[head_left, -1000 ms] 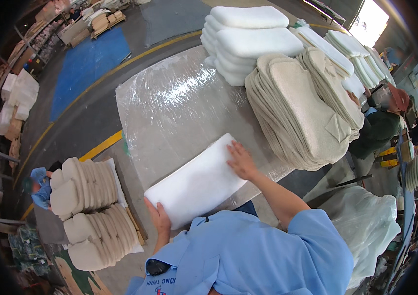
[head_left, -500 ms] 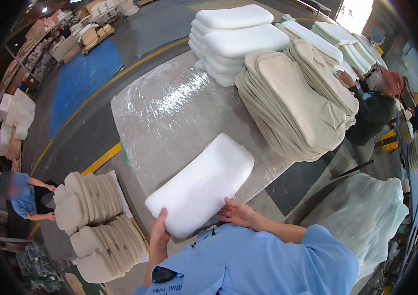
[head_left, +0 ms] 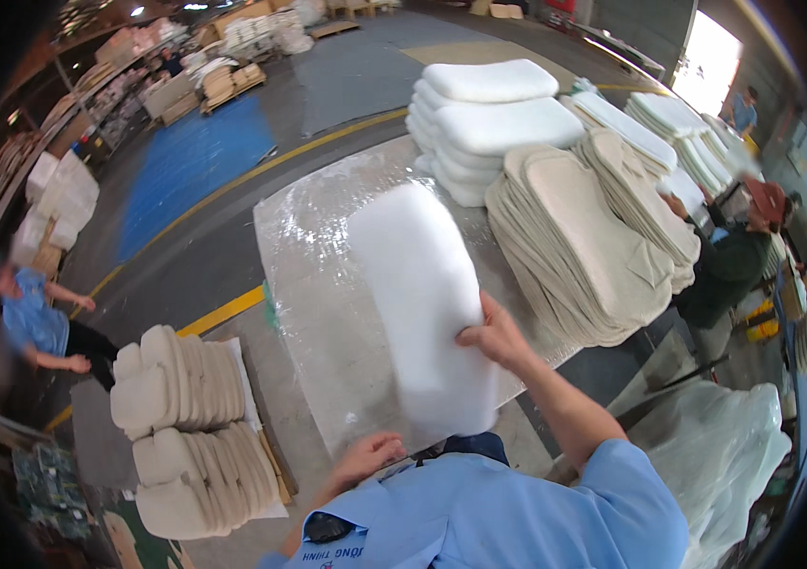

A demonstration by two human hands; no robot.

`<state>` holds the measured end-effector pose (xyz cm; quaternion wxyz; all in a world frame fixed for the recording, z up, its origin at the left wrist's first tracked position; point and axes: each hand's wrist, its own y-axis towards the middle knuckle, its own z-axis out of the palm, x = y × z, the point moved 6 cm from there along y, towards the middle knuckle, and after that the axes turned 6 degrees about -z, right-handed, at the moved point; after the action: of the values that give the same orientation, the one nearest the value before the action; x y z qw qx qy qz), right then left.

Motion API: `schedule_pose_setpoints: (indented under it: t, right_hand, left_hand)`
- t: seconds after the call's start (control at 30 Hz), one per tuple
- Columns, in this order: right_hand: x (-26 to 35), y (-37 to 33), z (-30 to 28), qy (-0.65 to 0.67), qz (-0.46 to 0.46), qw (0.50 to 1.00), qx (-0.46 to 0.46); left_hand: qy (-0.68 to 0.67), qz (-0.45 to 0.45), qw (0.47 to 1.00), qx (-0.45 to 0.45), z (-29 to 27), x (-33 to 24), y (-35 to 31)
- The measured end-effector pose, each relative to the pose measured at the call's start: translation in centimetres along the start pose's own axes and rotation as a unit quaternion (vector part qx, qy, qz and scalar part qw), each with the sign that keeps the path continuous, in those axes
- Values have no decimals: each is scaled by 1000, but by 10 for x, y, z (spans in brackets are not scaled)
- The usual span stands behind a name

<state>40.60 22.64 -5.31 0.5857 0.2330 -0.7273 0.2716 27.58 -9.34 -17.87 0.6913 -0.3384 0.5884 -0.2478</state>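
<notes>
A white padded cushion insert [head_left: 417, 303], soft and slightly curved, is tilted up over the table in front of me. My right hand [head_left: 493, 334] grips its right edge, thumb on the upper face and the fingers hidden behind. My left hand [head_left: 370, 457] is off the pad, low by the table's near edge, its fingers loosely bent with nothing in them. Under the pad lies the table [head_left: 304, 275], covered with shiny clear plastic film. Beyond the pad, a pile of white pads [head_left: 503, 128] and a thick pile of beige fabric covers [head_left: 579, 247] stand on the table.
Stacked beige cushions [head_left: 190, 379] stand on a pallet at my left, with a person in blue [head_left: 33, 318] beside them. Another person [head_left: 735, 242] works at the right behind the covers. A plastic-wrapped bundle [head_left: 707, 465] stands near my right elbow.
The pad has swung from lying slantwise to pointing away from me, lifted by my right hand. My left hand has let go of it. The person at left has drawn back from the cushions.
</notes>
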Motion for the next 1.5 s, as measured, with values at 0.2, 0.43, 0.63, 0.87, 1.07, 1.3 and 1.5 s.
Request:
schedule_pose_setpoints:
  t: [0.2,0.43,0.63,0.87,1.07,1.3,1.5]
  right_hand:
    - [90,-23,32,-406,-292,861,98]
    - [1,-50,77,-509,-294,772,243]
    - [16,-44,81,-510,-287,773,246]
    - [16,-43,76,-504,-279,783,236]
    - [16,-48,76,-499,-275,789,231]
    - [23,-52,84,-478,-291,797,227]
    - [12,-48,73,-497,-267,792,231]
  left_hand:
    - [-58,466,864,-179,-44,-182,-163]
    - [106,768,597,-207,-28,-265,-361]
    - [219,669,638,-313,-23,-284,-402]
    - [255,684,616,-298,-24,-301,-375]
    - [288,677,610,-295,-26,-310,-368]
    - [327,672,592,-301,-28,-324,-365]
    - [282,585,703,-290,-52,-301,-272]
